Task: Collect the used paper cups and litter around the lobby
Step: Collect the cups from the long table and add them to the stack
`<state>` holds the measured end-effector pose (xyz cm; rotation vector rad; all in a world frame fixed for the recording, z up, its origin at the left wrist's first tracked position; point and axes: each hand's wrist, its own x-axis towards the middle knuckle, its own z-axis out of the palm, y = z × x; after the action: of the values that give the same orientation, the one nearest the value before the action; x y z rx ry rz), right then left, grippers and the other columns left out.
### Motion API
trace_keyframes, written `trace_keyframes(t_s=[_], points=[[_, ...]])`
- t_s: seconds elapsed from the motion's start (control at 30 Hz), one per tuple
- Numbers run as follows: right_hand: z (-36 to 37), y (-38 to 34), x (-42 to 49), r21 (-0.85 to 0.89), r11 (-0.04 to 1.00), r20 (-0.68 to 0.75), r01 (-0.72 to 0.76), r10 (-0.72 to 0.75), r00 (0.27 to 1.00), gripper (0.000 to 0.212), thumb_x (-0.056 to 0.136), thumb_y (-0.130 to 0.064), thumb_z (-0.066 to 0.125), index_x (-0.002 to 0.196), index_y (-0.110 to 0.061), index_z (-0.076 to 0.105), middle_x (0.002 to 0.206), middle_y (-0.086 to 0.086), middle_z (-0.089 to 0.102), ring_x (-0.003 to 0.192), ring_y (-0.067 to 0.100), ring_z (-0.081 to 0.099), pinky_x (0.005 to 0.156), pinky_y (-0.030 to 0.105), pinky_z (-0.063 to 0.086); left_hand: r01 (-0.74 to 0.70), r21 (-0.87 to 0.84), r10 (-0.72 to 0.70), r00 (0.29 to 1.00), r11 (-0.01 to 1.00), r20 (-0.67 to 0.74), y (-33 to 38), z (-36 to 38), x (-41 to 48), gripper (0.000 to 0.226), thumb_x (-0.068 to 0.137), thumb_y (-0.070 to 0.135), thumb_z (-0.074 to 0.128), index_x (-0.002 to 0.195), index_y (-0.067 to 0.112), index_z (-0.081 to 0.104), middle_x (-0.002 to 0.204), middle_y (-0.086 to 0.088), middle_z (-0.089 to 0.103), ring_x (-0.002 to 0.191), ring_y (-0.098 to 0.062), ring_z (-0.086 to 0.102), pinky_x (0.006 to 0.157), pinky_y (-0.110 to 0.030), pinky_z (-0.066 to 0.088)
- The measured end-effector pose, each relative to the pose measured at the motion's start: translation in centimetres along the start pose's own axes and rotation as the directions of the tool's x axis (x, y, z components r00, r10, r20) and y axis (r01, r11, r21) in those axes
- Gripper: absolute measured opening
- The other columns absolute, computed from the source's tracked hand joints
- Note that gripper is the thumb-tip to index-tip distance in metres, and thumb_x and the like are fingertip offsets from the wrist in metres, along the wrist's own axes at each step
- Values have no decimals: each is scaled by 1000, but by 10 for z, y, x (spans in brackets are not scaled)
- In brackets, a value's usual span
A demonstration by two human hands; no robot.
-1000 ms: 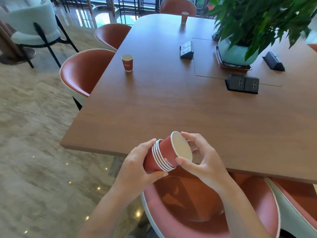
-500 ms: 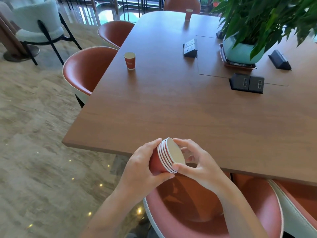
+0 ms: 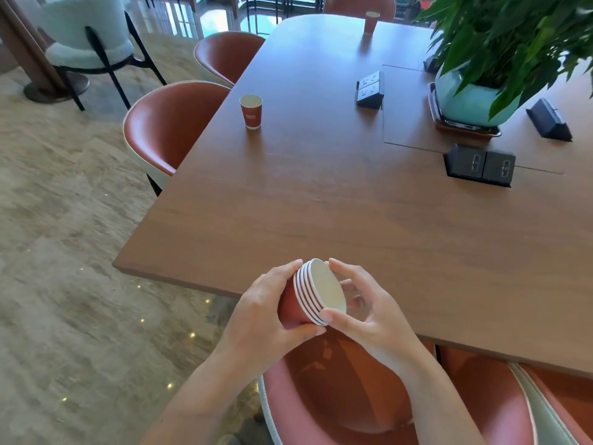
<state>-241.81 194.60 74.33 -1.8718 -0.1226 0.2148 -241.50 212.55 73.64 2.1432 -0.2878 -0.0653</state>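
Note:
A nested stack of red paper cups (image 3: 316, 293) with white rims lies tilted over the near edge of the wooden table (image 3: 321, 203), mouth facing right. My left hand (image 3: 266, 313) wraps the stack's red base. My right hand (image 3: 362, 309) pinches the rims with thumb below and fingers above. A single red paper cup (image 3: 251, 111) stands upright near the table's left edge. Another red cup (image 3: 371, 22) stands at the far end.
A potted plant (image 3: 481, 75) in a teal pot stands at the right. Black power-socket boxes (image 3: 479, 167) (image 3: 370, 89) rise from the table. Red chairs (image 3: 167, 130) line the left side, one (image 3: 353, 396) sits below my hands. A pale armchair (image 3: 86, 36) stands far left.
The top cup, sticking out a second ago, has been pushed fully into the stack. Both hands stayed on the stack, and the view shifted slightly left.

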Motion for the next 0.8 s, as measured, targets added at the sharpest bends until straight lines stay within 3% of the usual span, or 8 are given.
trace_keyframes(t_s=[0.17,0.27,0.37,0.43,0.5,0.67,0.8], points=[[21,-5,7,-76,997,-80,27,-33,996,57,75,-47,64,127,-32,47,122,-24,53,110,-2,52,85,5,37,91,-115,-102,991,989,-90,-18,-16,-6,77,53,44,83,117,50,41,120,26,53,112,5,49,93,-15,41],[43,-8,17,-210,976,-175,52,-90,981,44,83,-36,63,124,-27,51,124,-16,53,114,-2,48,94,8,34,153,-196,-181,974,968,-133,-39,-37,-16,81,55,39,85,124,44,44,123,21,54,115,-3,50,96,-31,45],[76,-20,31,-413,906,-212,96,-198,957,39,84,-17,63,122,-22,54,121,-12,54,114,-3,43,95,2,27,185,-307,-245,954,934,-171,-60,-72,-30,80,52,46,80,122,48,43,119,22,55,112,-2,51,86,-42,52],[105,-32,40,-522,845,-190,120,-252,949,40,83,-16,64,122,-17,55,121,-6,55,113,-4,40,97,6,27,170,-345,-252,945,923,-207,-77,-102,-40,74,54,39,84,116,52,45,115,24,57,109,1,53,86,-33,52],[139,-46,48,-585,804,-180,108,-258,949,41,83,-18,64,123,-16,55,124,-3,55,114,0,40,99,19,32,163,-385,-267,935,908,-235,-98,-133,-50,72,55,33,86,111,53,46,112,23,60,106,1,55,85,-24,49],[237,-83,66,-642,757,-159,120,-285,945,36,82,-15,66,117,-12,60,122,4,59,116,20,51,98,36,41,136,-458,-310,892,878,-330,-160,-217,-80,69,58,23,86,110,48,48,100,36,59,93,11,56,58,-3,44],[314,-111,83,-664,731,-85,159,-285,955,36,82,-16,65,117,-12,61,123,5,59,117,23,51,99,39,41,149,-434,-344,841,889,-417,-204,-279,-109,68,59,21,84,107,50,46,101,43,55,93,16,54,65,0,41]])
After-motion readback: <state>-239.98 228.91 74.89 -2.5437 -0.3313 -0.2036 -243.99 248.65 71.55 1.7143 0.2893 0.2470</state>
